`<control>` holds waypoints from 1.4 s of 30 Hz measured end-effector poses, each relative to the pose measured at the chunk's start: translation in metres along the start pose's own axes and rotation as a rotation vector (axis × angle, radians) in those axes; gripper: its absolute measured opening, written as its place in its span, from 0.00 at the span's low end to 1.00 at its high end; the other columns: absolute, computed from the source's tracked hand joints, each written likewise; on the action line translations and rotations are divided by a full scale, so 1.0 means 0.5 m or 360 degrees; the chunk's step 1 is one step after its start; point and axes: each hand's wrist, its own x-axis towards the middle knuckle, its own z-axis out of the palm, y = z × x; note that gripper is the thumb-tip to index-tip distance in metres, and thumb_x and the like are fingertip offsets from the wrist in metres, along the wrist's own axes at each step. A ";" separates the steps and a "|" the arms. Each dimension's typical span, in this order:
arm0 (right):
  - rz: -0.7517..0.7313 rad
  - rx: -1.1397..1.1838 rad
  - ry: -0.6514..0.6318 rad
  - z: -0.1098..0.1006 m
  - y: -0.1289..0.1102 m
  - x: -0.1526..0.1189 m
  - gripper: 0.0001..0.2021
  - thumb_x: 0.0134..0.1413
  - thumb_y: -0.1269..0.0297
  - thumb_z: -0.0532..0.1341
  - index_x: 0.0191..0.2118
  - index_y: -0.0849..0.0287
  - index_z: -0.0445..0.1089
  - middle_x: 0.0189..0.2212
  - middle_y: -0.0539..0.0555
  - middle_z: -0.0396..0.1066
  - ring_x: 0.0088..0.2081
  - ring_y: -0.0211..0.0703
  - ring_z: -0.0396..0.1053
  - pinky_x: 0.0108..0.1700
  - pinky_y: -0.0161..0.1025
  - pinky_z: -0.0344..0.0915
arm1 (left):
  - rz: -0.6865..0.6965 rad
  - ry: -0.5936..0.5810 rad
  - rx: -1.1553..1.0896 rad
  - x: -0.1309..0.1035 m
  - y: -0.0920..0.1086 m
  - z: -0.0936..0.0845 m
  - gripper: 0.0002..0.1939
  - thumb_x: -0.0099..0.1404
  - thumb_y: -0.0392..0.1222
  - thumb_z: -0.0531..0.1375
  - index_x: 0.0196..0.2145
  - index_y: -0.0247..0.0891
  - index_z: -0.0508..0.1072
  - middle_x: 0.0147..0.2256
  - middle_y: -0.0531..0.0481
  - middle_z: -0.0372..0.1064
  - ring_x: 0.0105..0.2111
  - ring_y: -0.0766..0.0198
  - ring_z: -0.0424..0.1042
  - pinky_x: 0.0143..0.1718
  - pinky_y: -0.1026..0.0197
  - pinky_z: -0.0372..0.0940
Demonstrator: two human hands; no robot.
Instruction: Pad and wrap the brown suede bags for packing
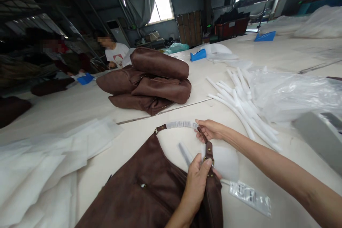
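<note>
A dark brown bag (139, 185) lies on the pale table at the bottom centre, its handle arching away from me. White wrapping (180, 124) covers the far part of the handle. My right hand (210, 130) is closed on the handle at the right end of that wrapping. Lower down, my left hand (197, 176) grips the handle's base by the metal ring and the studded strap end (209, 149). A narrow translucent strip (185, 152) and a rounded white sheet (227, 162) lie beside the hands.
Stacked brown bags (160, 78) stand beyond the handle. White foam tubes (240, 103) and clear plastic (299, 92) lie right; white sheets (34, 164) left. A labelled clear packet (251, 197) is near my right forearm. Blue tape dispensers (198, 55) sit farther back. Two people are at the left.
</note>
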 end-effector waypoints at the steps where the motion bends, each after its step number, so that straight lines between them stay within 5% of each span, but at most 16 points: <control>1: 0.0053 0.0011 -0.0010 0.006 -0.006 0.008 0.19 0.66 0.53 0.54 0.29 0.63 0.67 0.21 0.56 0.73 0.21 0.39 0.71 0.27 0.35 0.69 | 0.0008 0.0006 -0.0003 0.000 -0.002 -0.002 0.27 0.57 0.66 0.61 0.35 0.41 0.59 0.21 0.53 0.71 0.15 0.69 0.61 0.17 0.69 0.55; 8: 0.0205 0.0096 -0.0081 -0.019 0.002 -0.047 0.20 0.66 0.51 0.54 0.28 0.62 0.67 0.28 0.63 0.78 0.29 0.44 0.76 0.31 0.36 0.71 | 0.0046 0.0027 -0.0027 0.008 -0.024 -0.008 0.23 0.60 0.63 0.61 0.35 0.40 0.61 0.22 0.54 0.71 0.16 0.70 0.62 0.19 0.68 0.57; 16: -0.0070 0.0035 -0.0141 -0.021 0.056 -0.123 0.18 0.44 0.52 0.73 0.28 0.65 0.73 0.25 0.54 0.76 0.26 0.39 0.71 0.31 0.35 0.68 | 0.0032 -0.0011 -0.0055 0.003 -0.012 -0.005 0.21 0.61 0.60 0.60 0.35 0.39 0.62 0.22 0.52 0.72 0.16 0.67 0.63 0.18 0.67 0.59; 21: -0.0214 -0.0089 0.0277 -0.079 0.078 -0.191 0.20 0.44 0.48 0.72 0.33 0.62 0.75 0.33 0.57 0.78 0.33 0.42 0.73 0.33 0.35 0.67 | 0.0077 0.0010 -0.0052 -0.007 0.008 -0.003 0.20 0.62 0.58 0.60 0.34 0.39 0.62 0.23 0.51 0.73 0.17 0.69 0.63 0.19 0.69 0.60; 24: -0.0262 0.0262 0.0187 -0.095 0.132 -0.234 0.19 0.50 0.47 0.69 0.39 0.59 0.75 0.36 0.58 0.78 0.38 0.48 0.74 0.41 0.44 0.70 | 0.0091 -0.0024 -0.0089 -0.010 0.012 -0.002 0.19 0.63 0.58 0.60 0.33 0.40 0.61 0.23 0.51 0.74 0.16 0.70 0.61 0.19 0.69 0.59; 29: -0.0468 0.0526 -0.0026 -0.035 0.215 -0.253 0.18 0.50 0.56 0.70 0.44 0.60 0.74 0.39 0.59 0.78 0.39 0.48 0.75 0.44 0.44 0.69 | 0.0055 -0.0064 -0.0145 -0.011 0.011 -0.001 0.21 0.61 0.60 0.62 0.34 0.40 0.61 0.24 0.51 0.74 0.16 0.69 0.64 0.19 0.69 0.59; 32: -0.0492 0.0498 0.0097 0.007 0.220 -0.235 0.18 0.44 0.57 0.73 0.39 0.63 0.74 0.33 0.58 0.78 0.33 0.46 0.74 0.39 0.42 0.69 | 0.0055 -0.0067 -0.0166 -0.016 0.019 -0.001 0.26 0.61 0.59 0.63 0.46 0.37 0.65 0.24 0.52 0.73 0.18 0.67 0.67 0.21 0.68 0.61; 36: -0.0419 0.0494 0.0460 0.033 0.199 -0.210 0.19 0.35 0.59 0.76 0.33 0.62 0.74 0.25 0.54 0.76 0.26 0.44 0.72 0.32 0.40 0.68 | 0.0068 -0.0049 -0.0201 -0.026 0.034 -0.004 0.50 0.61 0.56 0.65 0.69 0.35 0.42 0.23 0.53 0.73 0.18 0.67 0.67 0.25 0.65 0.63; 42: -0.0462 0.0534 0.0502 0.042 0.183 -0.197 0.16 0.30 0.62 0.74 0.29 0.63 0.73 0.23 0.54 0.76 0.24 0.43 0.71 0.30 0.38 0.66 | 0.0124 -0.0080 -0.0111 -0.033 0.042 -0.012 0.53 0.64 0.55 0.62 0.70 0.36 0.32 0.23 0.52 0.74 0.19 0.65 0.69 0.27 0.64 0.64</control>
